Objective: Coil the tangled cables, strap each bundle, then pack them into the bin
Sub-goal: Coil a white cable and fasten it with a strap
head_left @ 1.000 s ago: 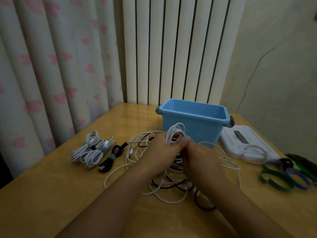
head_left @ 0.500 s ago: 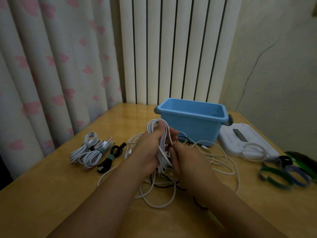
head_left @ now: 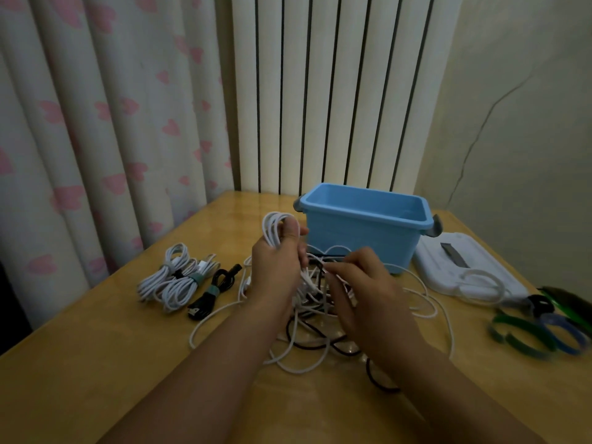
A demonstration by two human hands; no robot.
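Looks like we're in somebody's home, probably a bedroom: pink-heart curtains (head_left: 96, 129), a white radiator (head_left: 330, 91), a cracked wall (head_left: 512, 123) and a wooden table (head_left: 96, 379).

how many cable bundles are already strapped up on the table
3, all left of the tangle: two white bundles side by side, and a black bundle just right of them. None shows inside the blue bin.
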